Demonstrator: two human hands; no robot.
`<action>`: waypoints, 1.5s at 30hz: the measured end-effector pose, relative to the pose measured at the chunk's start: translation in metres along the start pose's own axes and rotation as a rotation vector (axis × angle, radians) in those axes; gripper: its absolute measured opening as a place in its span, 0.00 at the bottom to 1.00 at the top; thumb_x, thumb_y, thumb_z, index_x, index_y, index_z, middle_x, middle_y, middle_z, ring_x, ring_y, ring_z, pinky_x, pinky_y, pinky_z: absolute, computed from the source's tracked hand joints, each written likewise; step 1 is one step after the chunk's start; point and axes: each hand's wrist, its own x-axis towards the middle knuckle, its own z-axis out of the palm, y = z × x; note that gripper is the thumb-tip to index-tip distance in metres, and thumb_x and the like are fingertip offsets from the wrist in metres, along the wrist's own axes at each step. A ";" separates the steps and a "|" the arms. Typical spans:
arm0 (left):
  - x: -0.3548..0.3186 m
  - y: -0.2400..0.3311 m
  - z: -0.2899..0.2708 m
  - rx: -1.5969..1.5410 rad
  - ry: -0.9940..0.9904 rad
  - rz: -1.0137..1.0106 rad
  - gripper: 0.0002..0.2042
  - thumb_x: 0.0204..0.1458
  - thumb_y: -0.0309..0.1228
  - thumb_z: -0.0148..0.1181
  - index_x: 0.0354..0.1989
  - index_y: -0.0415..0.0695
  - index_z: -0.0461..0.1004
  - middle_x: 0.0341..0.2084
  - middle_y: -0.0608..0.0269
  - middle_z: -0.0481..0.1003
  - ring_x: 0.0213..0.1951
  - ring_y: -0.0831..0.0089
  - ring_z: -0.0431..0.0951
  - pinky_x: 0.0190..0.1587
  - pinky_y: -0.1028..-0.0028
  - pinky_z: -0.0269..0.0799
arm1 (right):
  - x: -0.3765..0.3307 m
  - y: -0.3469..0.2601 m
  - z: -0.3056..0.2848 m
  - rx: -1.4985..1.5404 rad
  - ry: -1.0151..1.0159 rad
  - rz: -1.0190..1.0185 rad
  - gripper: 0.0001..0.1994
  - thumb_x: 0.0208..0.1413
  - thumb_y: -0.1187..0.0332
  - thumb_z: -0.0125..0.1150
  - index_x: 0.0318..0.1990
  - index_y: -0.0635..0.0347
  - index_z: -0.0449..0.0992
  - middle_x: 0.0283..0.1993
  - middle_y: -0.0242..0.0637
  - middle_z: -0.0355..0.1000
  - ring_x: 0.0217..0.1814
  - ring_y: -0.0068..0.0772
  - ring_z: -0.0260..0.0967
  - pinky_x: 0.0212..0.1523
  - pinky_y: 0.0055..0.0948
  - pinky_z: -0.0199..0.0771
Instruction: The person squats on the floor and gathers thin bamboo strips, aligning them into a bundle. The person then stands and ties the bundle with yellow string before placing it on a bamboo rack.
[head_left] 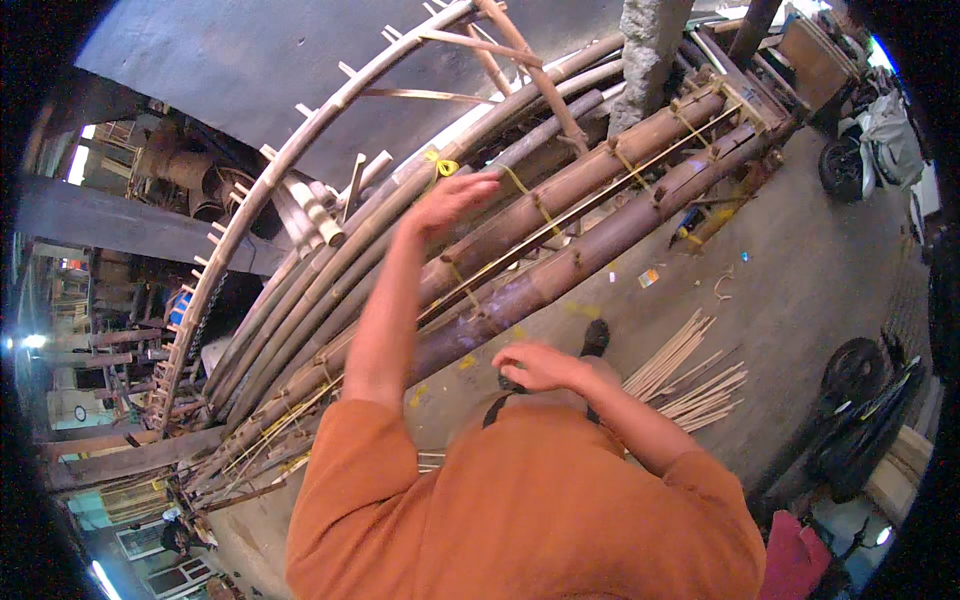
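My left hand [455,203] reaches out over a row of long bamboo poles [345,255], its fingers stretched out and nothing seen in them. Just beyond it, a bright yellow tie [440,163] is wrapped around one pole. Beneath and to the right of that hand lie two thick brown bamboo poles [580,190], joined by crosspieces and lashings. Close in front of my body hovers my right hand [542,366], loosely bent with fingers apart and holding nothing visible. Whether my left hand touches a pole, I cannot tell.
Thin sticks [685,370] lie on the floor to the right. A curved bamboo rail with pegs [270,185] arches at the left. A rough concrete post [650,60] rises behind the poles. A motorbike [855,160] stands far right, and a black wheel [853,370] nearer.
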 end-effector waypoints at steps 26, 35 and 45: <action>-0.152 -0.103 0.070 0.676 0.662 -0.075 0.16 0.60 0.42 0.45 0.37 0.46 0.77 0.30 0.48 0.77 0.37 0.48 0.77 0.44 0.56 0.64 | 0.079 -0.110 -0.057 0.153 -0.091 -0.219 0.22 0.61 0.55 0.48 0.24 0.65 0.72 0.20 0.40 0.67 0.24 0.31 0.64 0.30 0.36 0.67; -0.086 -0.037 0.015 0.257 0.757 0.048 0.16 0.60 0.39 0.46 0.36 0.41 0.78 0.23 0.53 0.77 0.29 0.63 0.78 0.34 0.66 0.70 | 0.041 -0.020 0.044 -0.176 0.039 -0.034 0.22 0.58 0.55 0.49 0.19 0.65 0.73 0.21 0.55 0.69 0.26 0.62 0.66 0.31 0.51 0.67; -0.120 -0.091 -0.034 0.801 0.795 0.191 0.17 0.60 0.37 0.43 0.42 0.34 0.73 0.36 0.37 0.74 0.41 0.39 0.73 0.45 0.50 0.68 | 0.048 -0.052 0.118 -0.234 0.133 -0.063 0.13 0.54 0.61 0.58 0.43 0.56 0.73 0.46 0.43 0.73 0.46 0.44 0.70 0.49 0.42 0.69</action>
